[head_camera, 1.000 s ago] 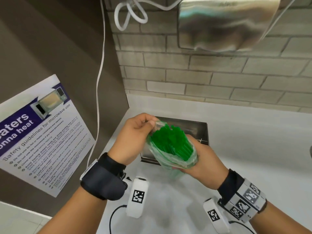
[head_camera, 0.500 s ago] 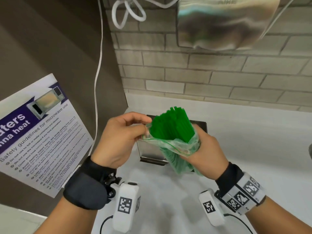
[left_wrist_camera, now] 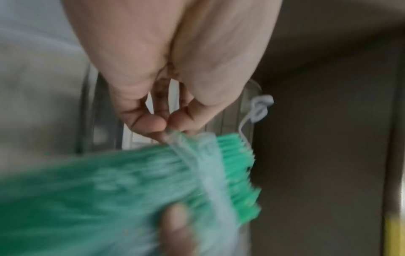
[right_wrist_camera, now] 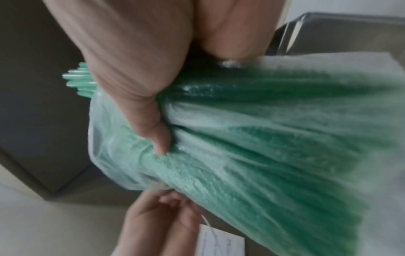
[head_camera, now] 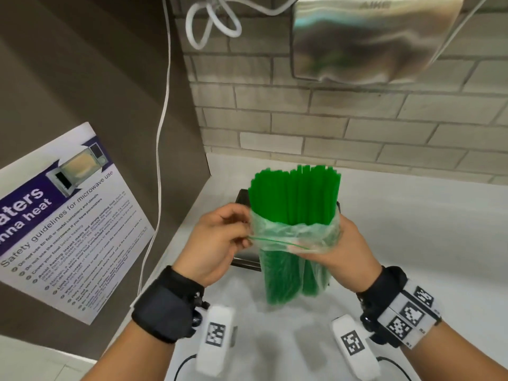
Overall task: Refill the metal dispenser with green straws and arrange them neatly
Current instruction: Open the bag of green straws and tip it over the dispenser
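A thick bundle of green straws stands upright in a clear plastic bag, with its upper half out of the bag. My right hand grips the bundle through the bag at mid height; the wrist view shows the right hand wrapped round the bag. My left hand pinches the bag's rolled-down rim, and in its wrist view the left hand nips the plastic beside the straws. The metal dispenser sits on the counter right behind the bundle, mostly hidden.
A white counter runs to a brick wall. A metal hand dryer hangs above, with a white cable down the corner. A microwave safety poster is on the brown wall at left.
The bag has slid down the bundle, baring much more of the straws. The bundle has turned from tilted toward me to upright, and both hands have come lower.
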`<state>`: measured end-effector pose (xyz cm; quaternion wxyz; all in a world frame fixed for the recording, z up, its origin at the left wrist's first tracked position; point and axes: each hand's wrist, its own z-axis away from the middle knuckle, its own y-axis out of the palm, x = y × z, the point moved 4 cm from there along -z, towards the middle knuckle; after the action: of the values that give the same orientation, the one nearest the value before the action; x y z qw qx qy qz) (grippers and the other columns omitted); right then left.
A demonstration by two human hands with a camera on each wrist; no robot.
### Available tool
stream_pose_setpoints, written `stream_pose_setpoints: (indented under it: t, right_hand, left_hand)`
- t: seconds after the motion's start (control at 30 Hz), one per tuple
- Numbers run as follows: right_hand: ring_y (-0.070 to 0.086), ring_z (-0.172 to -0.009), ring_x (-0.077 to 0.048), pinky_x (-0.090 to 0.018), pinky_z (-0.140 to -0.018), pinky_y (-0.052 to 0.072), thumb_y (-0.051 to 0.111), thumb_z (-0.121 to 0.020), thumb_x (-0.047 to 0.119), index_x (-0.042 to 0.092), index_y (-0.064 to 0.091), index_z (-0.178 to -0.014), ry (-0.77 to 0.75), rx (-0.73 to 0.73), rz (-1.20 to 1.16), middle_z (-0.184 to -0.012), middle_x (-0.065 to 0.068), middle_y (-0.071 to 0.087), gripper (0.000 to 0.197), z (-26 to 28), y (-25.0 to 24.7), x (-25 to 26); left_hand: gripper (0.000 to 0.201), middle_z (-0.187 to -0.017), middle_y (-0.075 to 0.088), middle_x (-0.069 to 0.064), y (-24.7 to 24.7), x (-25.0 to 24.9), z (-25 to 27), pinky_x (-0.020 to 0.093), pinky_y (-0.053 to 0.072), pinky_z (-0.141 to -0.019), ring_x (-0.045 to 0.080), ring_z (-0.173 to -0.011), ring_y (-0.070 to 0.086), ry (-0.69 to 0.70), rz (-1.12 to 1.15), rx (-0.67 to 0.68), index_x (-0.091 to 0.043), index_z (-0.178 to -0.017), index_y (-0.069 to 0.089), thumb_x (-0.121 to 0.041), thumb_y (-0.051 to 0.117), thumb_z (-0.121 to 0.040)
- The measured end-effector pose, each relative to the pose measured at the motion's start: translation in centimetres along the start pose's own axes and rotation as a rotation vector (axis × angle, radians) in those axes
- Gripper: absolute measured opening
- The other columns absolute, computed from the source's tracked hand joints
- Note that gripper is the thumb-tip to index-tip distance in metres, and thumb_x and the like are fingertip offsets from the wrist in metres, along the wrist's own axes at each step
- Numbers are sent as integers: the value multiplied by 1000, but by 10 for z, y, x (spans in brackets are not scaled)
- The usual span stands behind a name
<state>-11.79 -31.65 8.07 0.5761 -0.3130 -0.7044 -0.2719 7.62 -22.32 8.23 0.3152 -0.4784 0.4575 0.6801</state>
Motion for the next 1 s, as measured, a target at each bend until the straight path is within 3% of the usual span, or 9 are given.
stream_pose_setpoints:
  t: [0.1,0.2,0.33,0.43,0.57,0.7,0.8,0.9,1.0]
  right_hand:
    - [74,-98,-24,-33,-87,58,78,-68,-20,-4,62,-119,0,-54,-66,-108,-13,75,57,-9,-1,5]
    - [72,-100,-33,-44,-92,57,76,-69,-20,-7,61,-118,31,-43,-126,-109,-19,73,53,-12,-1,7]
    - [71,-105,-18,-41,-93,57,92,-62,16,10,51,-124,18,-43,69,-116,-1,70,74,-8,1,10]
    - [64,-115,-10,-35,-96,54,92,-54,37,22,40,-132,-5,54,223,-126,9,59,96,-3,8,16]
    - [65,-114,-25,-44,-99,50,86,-64,20,17,35,-138,19,73,51,-123,-7,65,90,1,-12,21]
    - [62,-112,-40,-53,-97,49,93,-60,34,18,41,-134,76,35,12,-121,-17,63,92,12,-43,18]
    - [49,-124,-53,-76,-93,40,82,-71,4,13,39,-139,80,-21,-306,-138,-20,52,81,21,-45,1]
    - [46,-127,-56,-82,-86,36,54,-90,-8,10,33,-144,109,-116,-540,-145,-29,42,61,24,-39,-13]
    - [57,-118,-50,-66,-75,53,63,-86,-1,14,42,-138,93,-317,-444,-139,-28,50,58,19,-58,-1]
  left_hand:
    - [21,-88,73,20,11,13,5,55,58,-77,36,-73,66,97,-515,24,-8,-89,75,6,67,-76]
    - [20,-92,76,10,16,14,11,51,60,-72,31,-72,73,65,-753,120,-15,-102,74,-6,69,-84]
    - [43,-124,68,16,20,11,20,58,58,-79,52,-102,66,-348,-241,353,-20,-130,57,-26,66,-89]
    - [54,-126,67,15,26,8,16,59,57,-83,45,-96,71,-247,-198,325,-31,-137,46,-25,69,-89]
    - [56,-131,65,15,28,6,9,63,56,-84,41,-107,70,-134,-126,235,-25,-138,48,-16,68,-87]
    - [53,-139,60,13,33,4,5,59,56,-88,40,-120,63,-112,143,188,-16,-141,46,-18,60,-91]
    - [51,-141,57,20,52,10,3,56,53,-96,41,-127,57,-147,241,255,-3,-143,45,-19,54,-95]
    - [43,-132,65,17,74,21,1,47,59,-90,37,-115,65,-147,88,303,-9,-135,55,-25,57,-95]
    - [35,-105,72,3,68,14,-9,32,60,-75,24,-92,70,-24,-329,314,-16,-112,66,-41,71,-87]
